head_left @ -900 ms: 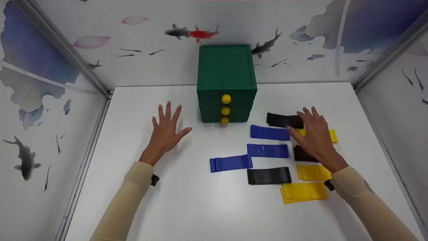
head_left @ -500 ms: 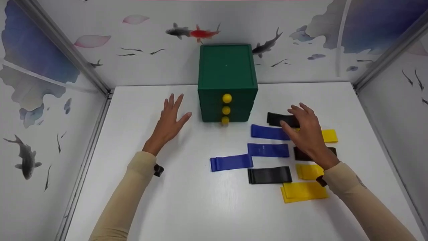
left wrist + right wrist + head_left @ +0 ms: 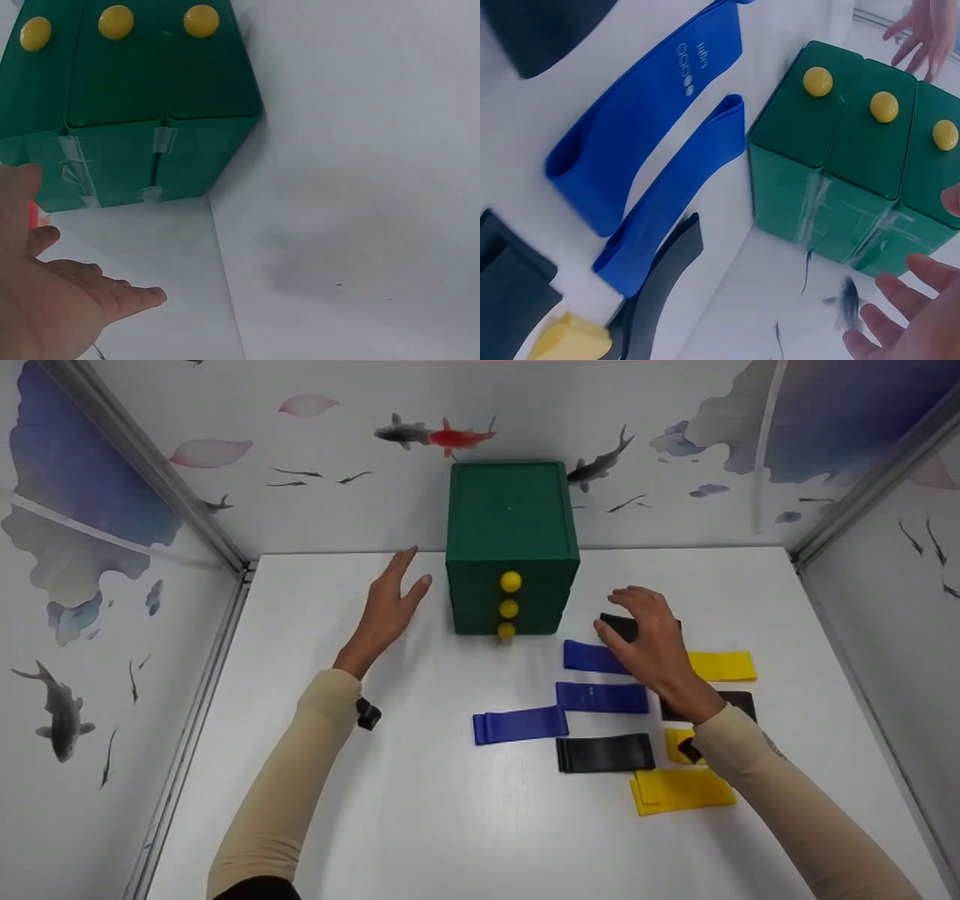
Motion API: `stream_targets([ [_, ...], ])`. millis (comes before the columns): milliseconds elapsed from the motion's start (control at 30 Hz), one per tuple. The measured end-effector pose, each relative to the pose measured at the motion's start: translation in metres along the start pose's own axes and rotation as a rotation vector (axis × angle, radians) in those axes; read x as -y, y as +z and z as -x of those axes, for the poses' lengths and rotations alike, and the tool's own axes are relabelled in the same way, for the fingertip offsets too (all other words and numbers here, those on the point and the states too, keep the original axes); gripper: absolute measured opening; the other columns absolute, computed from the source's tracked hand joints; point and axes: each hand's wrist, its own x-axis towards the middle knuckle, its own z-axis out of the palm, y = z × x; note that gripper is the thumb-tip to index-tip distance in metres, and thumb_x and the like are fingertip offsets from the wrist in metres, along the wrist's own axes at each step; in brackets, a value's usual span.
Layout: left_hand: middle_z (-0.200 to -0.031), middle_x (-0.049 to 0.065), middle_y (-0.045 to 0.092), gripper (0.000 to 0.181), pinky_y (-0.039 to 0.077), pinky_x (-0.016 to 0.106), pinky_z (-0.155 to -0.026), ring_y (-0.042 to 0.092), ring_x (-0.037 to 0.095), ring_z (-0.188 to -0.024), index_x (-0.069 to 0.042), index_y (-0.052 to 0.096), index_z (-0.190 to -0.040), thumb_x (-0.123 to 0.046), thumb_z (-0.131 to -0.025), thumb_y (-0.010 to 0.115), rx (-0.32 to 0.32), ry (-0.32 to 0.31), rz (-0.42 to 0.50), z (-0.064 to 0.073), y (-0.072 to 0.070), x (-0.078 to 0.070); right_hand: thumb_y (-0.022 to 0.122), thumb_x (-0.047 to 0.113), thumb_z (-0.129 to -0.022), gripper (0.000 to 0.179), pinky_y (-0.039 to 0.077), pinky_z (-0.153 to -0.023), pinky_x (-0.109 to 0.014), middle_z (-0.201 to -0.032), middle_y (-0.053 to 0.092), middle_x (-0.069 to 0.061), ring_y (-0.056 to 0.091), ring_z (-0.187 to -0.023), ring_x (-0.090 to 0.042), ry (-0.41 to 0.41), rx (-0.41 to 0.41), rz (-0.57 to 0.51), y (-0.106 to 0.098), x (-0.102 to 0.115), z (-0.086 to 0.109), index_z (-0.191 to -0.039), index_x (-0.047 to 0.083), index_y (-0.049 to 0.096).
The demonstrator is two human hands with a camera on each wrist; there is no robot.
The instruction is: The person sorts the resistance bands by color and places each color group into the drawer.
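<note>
A green cabinet of three drawers (image 3: 514, 514) with yellow round knobs stands against the back wall, all its drawers closed. My left hand (image 3: 386, 607) hovers just left of it, fingers straight and thumb apart, holding nothing. On the other side my right hand (image 3: 652, 649) is over the resistance bands, fingers relaxed and spread, with nothing in it. Beneath it a black band (image 3: 616, 624) and a blue band (image 3: 592, 658) are partly covered. In the right wrist view another blue band (image 3: 656, 112) shows the printed word "Light".
Two more blue bands, one being the blue band (image 3: 521, 725) farthest left, lie flat near a black band (image 3: 606, 754). Several yellow bands, such as the front yellow band (image 3: 684, 791), lie at the right on the white table (image 3: 420, 825). Printed wall panels (image 3: 337, 510) enclose the table.
Both hands have moved: the left forward and slightly right toward the cabinet's side, the right leftward toward the cabinet. The bands and cabinet have stayed put.
</note>
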Motion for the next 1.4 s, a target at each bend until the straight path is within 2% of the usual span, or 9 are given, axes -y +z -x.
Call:
stream_targets([
  [67, -0.180, 0.008, 0.030, 0.068, 0.020, 0.045, -0.135, 0.023, 0.024, -0.168, -0.014, 0.035, -0.174, -0.046, -0.117, 0.054, -0.025, 0.010, 0.041, -0.008, -0.001, -0.007, 0.079, 0.023, -0.102, 0.046, 0.039, -0.122, -0.066, -0.146, 0.065, -0.023, 0.051, -0.142, -0.042, -0.004, -0.002, -0.020, 0.003, 0.006, -0.005, -0.140, -0.002, 0.070],
  [167, -0.179, 0.004, 0.034, 0.067, 0.026, 0.044, -0.133, 0.029, 0.024, -0.166, -0.016, 0.036, -0.174, -0.047, -0.117, 0.052, -0.045, -0.008, 0.102, -0.016, -0.001, -0.020, 0.079, 0.024, -0.103, 0.045, 0.043, -0.120, -0.063, -0.144, 0.066, -0.022, 0.054, -0.139, -0.041, -0.010, 0.003, -0.041, 0.009, 0.014, -0.012, -0.139, -0.001, 0.070],
  [333, -0.179, 0.007, 0.033, 0.066, 0.032, 0.042, -0.131, 0.033, 0.028, -0.165, -0.015, 0.035, -0.174, -0.045, -0.118, 0.051, -0.052, -0.044, 0.233, -0.024, 0.000, -0.039, 0.079, 0.025, -0.104, 0.044, 0.046, -0.118, -0.058, -0.140, 0.068, -0.020, 0.057, -0.135, -0.038, -0.020, 0.023, -0.073, 0.021, 0.024, -0.021, -0.139, 0.000, 0.071],
  [467, -0.180, 0.008, 0.033, 0.067, 0.034, 0.040, -0.130, 0.034, 0.027, -0.164, -0.015, 0.034, -0.174, -0.046, -0.117, 0.052, -0.045, -0.041, 0.272, -0.030, 0.004, -0.048, 0.079, 0.025, -0.104, 0.044, 0.045, -0.118, -0.058, -0.139, 0.069, -0.019, 0.058, -0.134, -0.038, -0.002, 0.028, -0.117, 0.029, 0.032, -0.025, -0.138, 0.000, 0.072],
  [700, -0.180, 0.009, 0.031, 0.070, 0.032, 0.040, -0.131, 0.032, 0.027, -0.165, -0.013, 0.033, -0.174, -0.044, -0.116, 0.055, -0.037, -0.027, 0.366, -0.039, 0.009, -0.050, 0.079, 0.025, -0.104, 0.044, 0.051, -0.112, -0.058, -0.139, 0.070, -0.021, 0.062, -0.129, -0.038, 0.028, 0.038, -0.199, 0.040, 0.044, -0.033, -0.139, -0.002, 0.071],
  [900, -0.181, 0.011, 0.028, 0.073, 0.037, 0.056, -0.127, 0.033, 0.034, -0.164, -0.015, 0.030, -0.175, -0.046, -0.115, 0.058, 0.004, -0.078, 0.459, -0.046, 0.016, -0.052, 0.080, 0.019, -0.103, 0.036, 0.057, -0.099, -0.058, -0.127, 0.075, -0.019, 0.069, -0.116, -0.036, 0.009, 0.018, -0.303, 0.049, 0.052, -0.043, -0.131, -0.003, 0.074],
  [1000, -0.181, 0.012, 0.029, 0.074, 0.037, 0.060, -0.126, 0.033, 0.033, -0.164, -0.015, 0.030, -0.175, -0.046, -0.114, 0.059, 0.011, -0.097, 0.504, -0.048, 0.020, -0.052, 0.080, 0.020, -0.104, 0.035, 0.059, -0.094, -0.054, -0.122, 0.076, -0.018, 0.071, -0.108, -0.032, 0.020, 0.026, -0.342, 0.054, 0.057, -0.047, -0.130, -0.002, 0.074],
  [1200, -0.179, 0.012, 0.032, 0.073, 0.041, 0.059, -0.124, 0.038, 0.029, -0.162, -0.017, 0.030, -0.175, -0.045, -0.115, 0.059, 0.028, -0.125, 0.549, -0.051, 0.025, -0.054, 0.079, 0.025, -0.105, 0.037, 0.062, -0.096, -0.046, -0.119, 0.077, -0.013, 0.072, -0.104, -0.026, 0.126, 0.051, -0.381, 0.062, 0.069, -0.053, -0.131, 0.000, 0.074],
  [1400, -0.179, 0.011, 0.033, 0.071, 0.042, 0.058, -0.124, 0.043, 0.030, -0.158, -0.019, 0.029, -0.176, -0.044, -0.116, 0.057, 0.037, -0.138, 0.558, -0.052, 0.025, -0.055, 0.080, 0.028, -0.104, 0.035, 0.063, -0.096, -0.044, -0.115, 0.080, -0.010, 0.074, -0.102, -0.025, 0.207, 0.015, -0.401, 0.068, 0.076, -0.059, -0.126, 0.001, 0.076],
])
